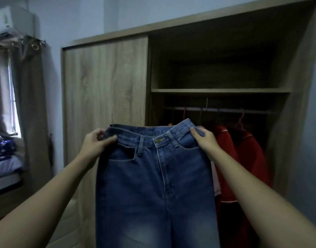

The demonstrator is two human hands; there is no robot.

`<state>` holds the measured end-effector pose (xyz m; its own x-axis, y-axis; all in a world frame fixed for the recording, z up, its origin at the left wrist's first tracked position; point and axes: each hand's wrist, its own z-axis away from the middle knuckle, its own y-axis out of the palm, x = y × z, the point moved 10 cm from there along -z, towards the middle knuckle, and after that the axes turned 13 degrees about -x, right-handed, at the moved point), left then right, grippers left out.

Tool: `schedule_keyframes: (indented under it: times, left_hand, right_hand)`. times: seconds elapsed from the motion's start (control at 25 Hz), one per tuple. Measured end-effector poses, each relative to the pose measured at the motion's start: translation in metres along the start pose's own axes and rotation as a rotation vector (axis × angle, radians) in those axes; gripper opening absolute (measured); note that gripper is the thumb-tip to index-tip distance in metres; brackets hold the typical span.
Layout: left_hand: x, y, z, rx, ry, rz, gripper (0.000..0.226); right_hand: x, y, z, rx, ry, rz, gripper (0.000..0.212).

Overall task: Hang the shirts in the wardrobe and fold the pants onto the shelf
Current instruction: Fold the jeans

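Red shirts [246, 158] seemingly hung; left grip [95, 142] and right grip [204, 140] clutch unfolded jeans [144, 185]; folding and shelving remain.

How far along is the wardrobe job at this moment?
Done: red shirts hang on the rail. In hand: left hand and right hand grip the jeans by the waistband, unfolded. Left: fold them onto the shelf, where no pants show.

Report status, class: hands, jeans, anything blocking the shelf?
Left grip, right grip: both pinching the jeans at the waist. Held up, unfolded. Nothing seen blocking shelf.
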<state>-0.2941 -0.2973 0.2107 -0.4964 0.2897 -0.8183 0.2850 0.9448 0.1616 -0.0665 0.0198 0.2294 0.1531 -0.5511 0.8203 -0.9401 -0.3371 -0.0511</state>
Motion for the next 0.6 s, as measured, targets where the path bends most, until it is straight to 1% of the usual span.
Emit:
schedule_keyframes:
  times: [0.04,0.08,0.16,0.2,0.28,0.32,0.4,0.48,0.52,0.6]
  left_hand:
    - [-0.013,0.002,-0.007,-0.042,0.069,0.005,0.006]
    - [-0.021,0.006,-0.01,-0.076,0.124,-0.041,0.002]
    - [-0.02,0.012,-0.007,-0.126,0.174,-0.233,0.01]
    - [-0.014,0.013,-0.004,-0.136,0.156,-0.253,0.013]
    - [-0.008,0.01,0.008,-0.097,0.109,-0.118,0.014]
    - [-0.009,0.008,0.013,-0.049,0.1,-0.06,0.013]
    - [-0.013,-0.003,0.013,-0.027,0.104,0.013,0.013]
    - [-0.024,-0.016,0.006,-0.106,0.19,-0.015,0.017]
    - [-0.031,-0.019,0.005,-0.154,0.247,-0.081,0.02]
    - [-0.045,-0.015,0.009,-0.204,0.361,-0.296,0.021]
  right_hand:
    - [0.01,-0.005,-0.001,0.029,-0.008,-0.051,0.021]
    - [0.017,-0.006,-0.002,0.069,-0.011,-0.095,0.017]
    - [0.022,-0.002,0.002,0.154,-0.023,-0.097,0.015]
    - [0.019,0.0,0.009,0.177,-0.041,-0.046,0.016]
    - [0.013,0.002,0.028,0.193,-0.05,-0.03,0.021]
    - [0.012,0.001,0.037,0.197,-0.029,-0.088,0.022]
    - [0.017,-0.003,0.047,0.183,-0.036,-0.171,0.024]
    - [0.027,-0.011,0.045,0.114,-0.089,-0.203,0.021]
    - [0.035,-0.013,0.044,0.08,-0.13,-0.188,0.02]
    - [0.045,-0.012,0.044,0.042,-0.189,-0.137,0.015]
